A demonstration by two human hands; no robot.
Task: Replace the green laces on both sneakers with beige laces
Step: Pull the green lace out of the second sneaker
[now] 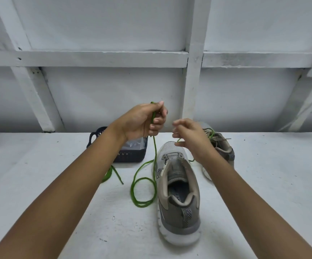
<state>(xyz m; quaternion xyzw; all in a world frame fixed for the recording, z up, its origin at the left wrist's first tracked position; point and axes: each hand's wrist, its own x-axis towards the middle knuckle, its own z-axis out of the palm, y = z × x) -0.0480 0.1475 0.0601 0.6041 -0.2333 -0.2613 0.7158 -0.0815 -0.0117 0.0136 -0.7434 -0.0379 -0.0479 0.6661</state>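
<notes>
Green lace (141, 203) ran down from the left hand (142, 121), which was raised at the centre of the frame with its fingers curled tight around the cord, a short bit poking out above the thumb. Below that fist the lace dropped straight to the table (263, 174) and lay in a loose loop just left of the near sneaker (179, 199), touching or almost touching its side. Another flat green end showed from under the left forearm, lower left of the basket (132, 156); whether it belonged to the same lace could not be told. The near sneaker, grey with a white sole, stood at the lower centre, heel toward the viewer, and its visible eyelets held no lace. The right hand (190, 135) hovered above the toe of that shoe with its fingers loosely bent; a short piece of green cord showed right at the fingertips, but whether they pinched it could not be told. Behind the right wrist, toward the centre right, stood the far sneaker (224, 148), green lacing showing at its tongue. The dark basket sat behind the left forearm, centre left, with a clear plastic bag (136, 143) in it. A white wall (114, 100) crossed by painted beams filled the upper half
</notes>
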